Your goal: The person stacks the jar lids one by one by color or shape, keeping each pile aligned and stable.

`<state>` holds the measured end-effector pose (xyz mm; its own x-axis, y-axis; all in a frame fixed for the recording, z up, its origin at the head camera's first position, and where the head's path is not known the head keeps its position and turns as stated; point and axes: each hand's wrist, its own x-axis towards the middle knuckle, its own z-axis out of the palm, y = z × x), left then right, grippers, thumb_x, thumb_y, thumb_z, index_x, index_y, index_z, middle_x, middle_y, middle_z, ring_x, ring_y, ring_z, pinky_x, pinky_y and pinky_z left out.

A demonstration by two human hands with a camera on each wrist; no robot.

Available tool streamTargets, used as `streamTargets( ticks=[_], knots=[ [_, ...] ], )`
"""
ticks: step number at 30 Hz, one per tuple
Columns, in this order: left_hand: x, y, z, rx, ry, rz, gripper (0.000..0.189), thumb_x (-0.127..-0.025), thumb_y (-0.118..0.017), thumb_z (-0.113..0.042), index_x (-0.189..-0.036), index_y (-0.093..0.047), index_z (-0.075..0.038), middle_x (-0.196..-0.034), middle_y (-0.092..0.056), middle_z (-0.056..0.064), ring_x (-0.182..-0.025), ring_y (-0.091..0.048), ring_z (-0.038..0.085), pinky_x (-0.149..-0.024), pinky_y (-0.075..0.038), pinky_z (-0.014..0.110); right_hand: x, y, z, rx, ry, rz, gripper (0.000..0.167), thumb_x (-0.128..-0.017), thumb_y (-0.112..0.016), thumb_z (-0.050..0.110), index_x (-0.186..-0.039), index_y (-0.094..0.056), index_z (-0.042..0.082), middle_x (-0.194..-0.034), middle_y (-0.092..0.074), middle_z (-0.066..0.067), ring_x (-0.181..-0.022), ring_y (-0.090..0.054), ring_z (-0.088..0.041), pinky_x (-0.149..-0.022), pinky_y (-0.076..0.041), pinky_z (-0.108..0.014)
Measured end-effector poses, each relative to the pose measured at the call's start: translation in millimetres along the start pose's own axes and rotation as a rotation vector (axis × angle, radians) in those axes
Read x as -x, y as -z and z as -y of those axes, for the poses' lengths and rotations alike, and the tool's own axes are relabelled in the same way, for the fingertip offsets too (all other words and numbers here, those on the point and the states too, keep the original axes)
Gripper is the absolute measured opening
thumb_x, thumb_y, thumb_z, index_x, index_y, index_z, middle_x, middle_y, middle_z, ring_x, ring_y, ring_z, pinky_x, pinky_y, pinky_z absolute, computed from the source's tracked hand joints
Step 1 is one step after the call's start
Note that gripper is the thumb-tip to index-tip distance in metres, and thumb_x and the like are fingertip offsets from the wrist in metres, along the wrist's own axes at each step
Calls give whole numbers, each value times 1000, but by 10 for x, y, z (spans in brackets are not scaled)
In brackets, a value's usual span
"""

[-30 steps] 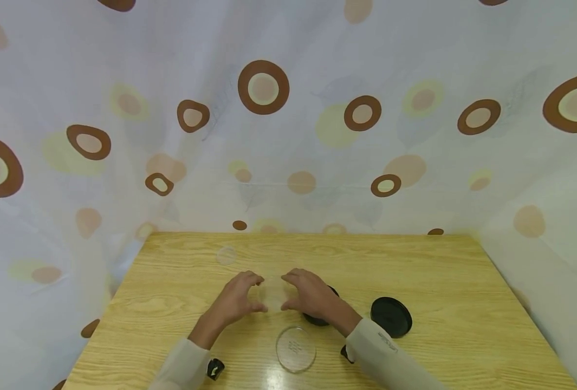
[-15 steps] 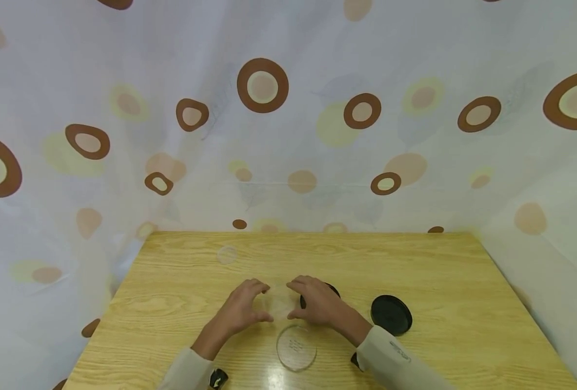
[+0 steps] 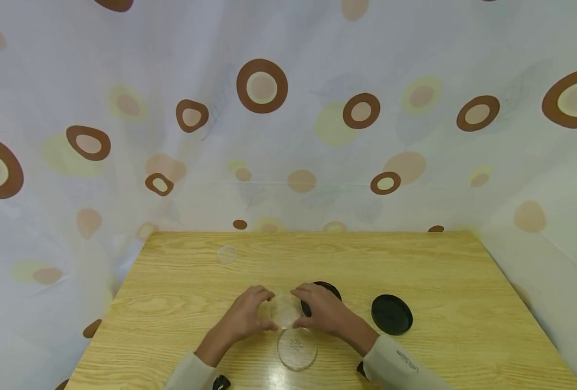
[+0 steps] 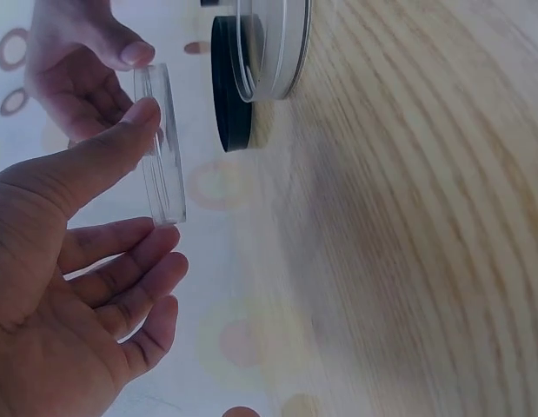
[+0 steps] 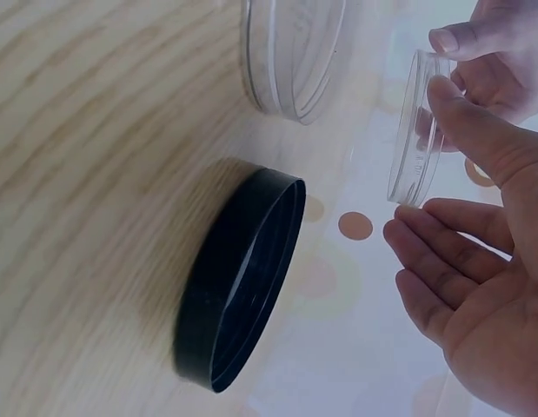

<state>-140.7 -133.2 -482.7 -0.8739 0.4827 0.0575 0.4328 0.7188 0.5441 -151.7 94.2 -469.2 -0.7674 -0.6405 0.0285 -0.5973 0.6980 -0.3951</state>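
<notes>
A small clear petri dish [image 3: 285, 310] is raised above the table between my two hands. My left hand [image 3: 244, 315] pinches its left edge between thumb and fingertips, and my right hand [image 3: 323, 310] grips the right edge likewise. Both wrist views show the raised dish [image 4: 169, 174] tilted relative to nothing under it, apart from the wood. A larger clear petri dish [image 3: 297, 349] with faint markings lies on the table just nearer to me. Beyond my right hand sits a black round lid-like dish [image 3: 331, 290], partly hidden by that hand.
A second black round dish [image 3: 392, 314] lies on the wooden table [image 3: 464, 303] to the right. Farther back on the left is a small clear disc [image 3: 227, 254]. A patterned curtain [image 3: 298, 146] hangs behind the table and along its sides.
Both hands have moved toward me and slightly right with the small petri dish, which now appears next to the larger one in the head view. The things on the table stay put.
</notes>
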Motion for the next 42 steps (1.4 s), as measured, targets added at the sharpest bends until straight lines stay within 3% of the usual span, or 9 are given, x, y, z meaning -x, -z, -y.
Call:
streamTargets(
  ticks=[17,28,42],
  knots=[
    [140,-57,-44,-39,-40,13,61,-68,-83,-34,-115,-62,-3,-107,-62,4,-102,-57,20,-87,-52,35,126,-78,-3,-36,53,20,67,-77,-77,39,-131,-55,4,-129,-57,-11,-118,-55,-27,-95,-49,-43],
    [143,-108,-65,-54,-89,11,61,-66,-85,-32,-113,-63,-1,-106,-63,5,-100,-59,19,-86,-52,33,185,-91,-19,-41,45,40,67,-76,-78,38,-130,-56,4,-128,-58,-10,-117,-56,-26,-95,-49,-41],
    [186,-275,-107,-33,-97,38,55,-67,-84,-34,-109,-65,-5,-103,-63,0,-97,-57,12,-84,-52,26,340,-153,-22,-14,53,29,63,-73,-81,36,-123,-61,3,-122,-62,-9,-112,-59,-25,-93,-50,-40]
  ],
)
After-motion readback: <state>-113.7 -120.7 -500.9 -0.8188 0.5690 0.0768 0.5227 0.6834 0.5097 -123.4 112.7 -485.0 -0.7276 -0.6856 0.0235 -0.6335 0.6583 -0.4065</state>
